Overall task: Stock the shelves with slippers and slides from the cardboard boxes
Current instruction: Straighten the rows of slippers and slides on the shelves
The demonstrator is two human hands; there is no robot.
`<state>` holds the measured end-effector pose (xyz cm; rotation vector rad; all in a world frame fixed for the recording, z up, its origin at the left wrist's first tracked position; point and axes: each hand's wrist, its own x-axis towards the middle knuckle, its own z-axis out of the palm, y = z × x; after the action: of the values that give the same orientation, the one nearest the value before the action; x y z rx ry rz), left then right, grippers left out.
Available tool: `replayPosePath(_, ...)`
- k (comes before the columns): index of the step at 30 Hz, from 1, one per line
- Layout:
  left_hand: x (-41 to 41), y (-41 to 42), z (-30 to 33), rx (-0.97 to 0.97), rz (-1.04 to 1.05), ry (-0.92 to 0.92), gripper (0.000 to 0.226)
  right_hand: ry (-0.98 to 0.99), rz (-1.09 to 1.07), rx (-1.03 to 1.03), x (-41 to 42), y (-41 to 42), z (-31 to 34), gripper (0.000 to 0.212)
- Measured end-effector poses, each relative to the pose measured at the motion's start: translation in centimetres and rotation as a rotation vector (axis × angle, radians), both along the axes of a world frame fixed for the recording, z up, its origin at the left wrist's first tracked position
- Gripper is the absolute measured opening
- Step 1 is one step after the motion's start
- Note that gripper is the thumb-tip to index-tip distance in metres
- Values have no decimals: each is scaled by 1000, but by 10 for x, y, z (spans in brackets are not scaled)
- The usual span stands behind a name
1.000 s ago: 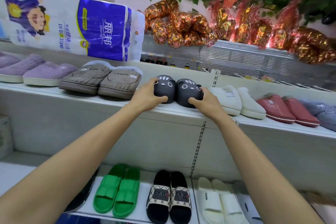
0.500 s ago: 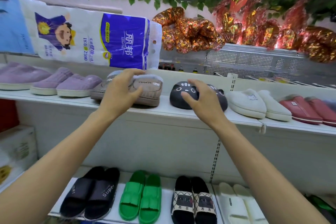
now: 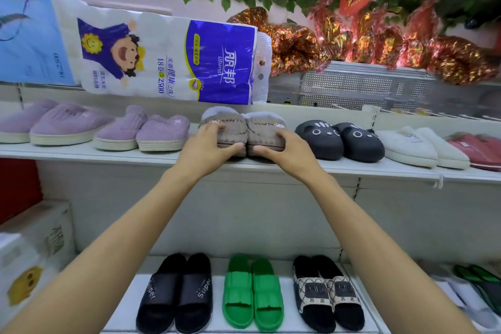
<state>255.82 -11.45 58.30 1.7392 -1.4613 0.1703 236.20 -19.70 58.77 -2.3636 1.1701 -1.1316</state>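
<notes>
A pair of taupe furry slippers [image 3: 245, 127] stands on the upper white shelf [image 3: 81, 154]. My left hand [image 3: 208, 148] grips the toe of the left slipper, and my right hand [image 3: 287, 152] grips the toe of the right one. To their right sit black cat-face slippers [image 3: 339, 141], then white ones [image 3: 423, 146] and red ones [image 3: 477, 148]. Two lilac pairs [image 3: 113, 129] stand to the left. On the lower shelf [image 3: 127, 293] are black "Super" slides [image 3: 176, 298], green slides [image 3: 253, 294] and patterned slides [image 3: 328, 293].
A big pack of toilet rolls [image 3: 162, 59] hangs over the upper shelf just above the slippers. Red-gold foil bags [image 3: 352, 43] lie on a perforated metal shelf [image 3: 366, 84] further up. Boxes [image 3: 29, 249] stand at the lower left. Green leaves hang overhead.
My hands left the black cat-face slippers and shifted left onto the taupe pair, first the left hand, then the right. The view has swung left as well.
</notes>
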Motion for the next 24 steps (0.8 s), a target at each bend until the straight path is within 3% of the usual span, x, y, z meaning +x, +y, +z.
replayPosePath(10, 19, -5, -11, -73, -136, 57, 60, 26, -132, -45, 8, 6, -8, 76)
replayPosePath(24, 26, -29, -4, 42, -103, 67, 76, 25, -45, -34, 11, -17, -9, 77)
